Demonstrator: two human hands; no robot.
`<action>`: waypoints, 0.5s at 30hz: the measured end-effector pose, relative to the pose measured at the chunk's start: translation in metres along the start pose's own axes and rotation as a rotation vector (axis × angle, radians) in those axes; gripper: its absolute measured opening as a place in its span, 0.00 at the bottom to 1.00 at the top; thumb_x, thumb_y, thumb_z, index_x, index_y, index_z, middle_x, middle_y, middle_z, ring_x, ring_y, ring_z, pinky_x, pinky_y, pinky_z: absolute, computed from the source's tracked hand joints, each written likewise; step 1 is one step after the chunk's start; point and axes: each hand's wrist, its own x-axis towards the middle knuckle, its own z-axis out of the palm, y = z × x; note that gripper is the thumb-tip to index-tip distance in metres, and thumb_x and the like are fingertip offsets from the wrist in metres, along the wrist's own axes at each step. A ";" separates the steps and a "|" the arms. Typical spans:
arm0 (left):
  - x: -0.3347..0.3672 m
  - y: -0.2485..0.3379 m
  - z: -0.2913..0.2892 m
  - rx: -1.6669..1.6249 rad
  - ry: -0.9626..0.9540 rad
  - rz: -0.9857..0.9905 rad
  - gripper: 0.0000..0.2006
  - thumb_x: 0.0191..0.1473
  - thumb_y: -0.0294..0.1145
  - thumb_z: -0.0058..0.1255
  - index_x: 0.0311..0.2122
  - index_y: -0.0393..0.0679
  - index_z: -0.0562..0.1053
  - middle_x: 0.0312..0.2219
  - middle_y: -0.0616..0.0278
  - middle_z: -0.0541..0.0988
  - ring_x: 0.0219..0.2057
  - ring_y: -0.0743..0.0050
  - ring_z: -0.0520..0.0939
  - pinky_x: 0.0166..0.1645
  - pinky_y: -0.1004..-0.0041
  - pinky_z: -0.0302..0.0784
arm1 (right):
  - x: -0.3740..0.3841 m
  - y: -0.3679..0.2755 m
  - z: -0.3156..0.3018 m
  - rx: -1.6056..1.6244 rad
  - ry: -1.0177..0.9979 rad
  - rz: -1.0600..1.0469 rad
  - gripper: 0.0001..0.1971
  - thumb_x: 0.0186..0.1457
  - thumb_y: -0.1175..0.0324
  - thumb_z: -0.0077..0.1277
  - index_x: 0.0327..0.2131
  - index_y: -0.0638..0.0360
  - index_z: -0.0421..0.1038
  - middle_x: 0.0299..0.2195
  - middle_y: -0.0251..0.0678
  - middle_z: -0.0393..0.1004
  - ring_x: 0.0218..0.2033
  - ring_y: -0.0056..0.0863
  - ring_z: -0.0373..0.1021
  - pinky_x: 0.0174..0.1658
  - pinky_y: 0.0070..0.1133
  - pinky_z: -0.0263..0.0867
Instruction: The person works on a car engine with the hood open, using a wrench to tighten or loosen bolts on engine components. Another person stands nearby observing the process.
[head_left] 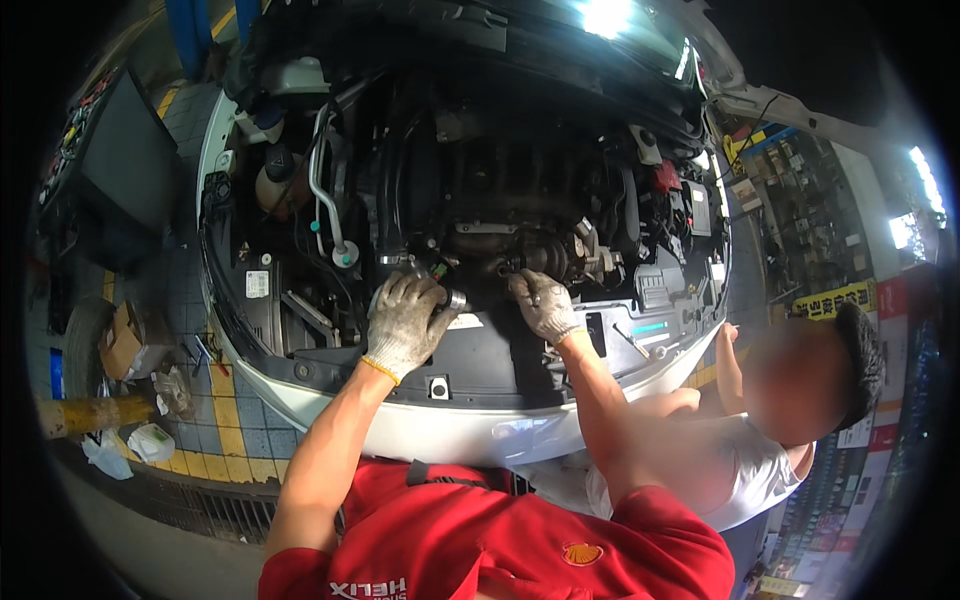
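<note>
Both my hands wear whitish knit work gloves, soiled with dark grime, and reach into an open engine bay over its front edge. My left hand [405, 315] is closed round a dark cylindrical part with a silver ring [457, 300] at its end, beside the black front panel [480, 365]. To its right, my right hand [545, 303] has curled fingers down at the front of the engine [500, 180], near a rounded metal housing [550, 258]. What those fingertips hold is hidden. A small green piece [439, 270] shows just beyond my left hand.
A person in a white top [745, 460] is close on my right, one hand near the car's white bumper [520, 435]. A silver pipe [320, 170] runs along the bay's left. A tool [632, 340] lies on the right panel. Cardboard box [135, 340] and tire [85, 320] stand left.
</note>
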 end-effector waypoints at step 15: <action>0.000 -0.001 -0.002 -0.011 -0.012 -0.019 0.17 0.61 0.48 0.60 0.45 0.45 0.82 0.48 0.58 0.83 0.56 0.55 0.78 0.72 0.53 0.63 | 0.139 -0.020 -0.041 -0.157 -0.511 0.311 0.26 0.69 0.56 0.45 0.66 0.56 0.65 0.52 0.59 0.79 0.53 0.58 0.78 0.56 0.43 0.75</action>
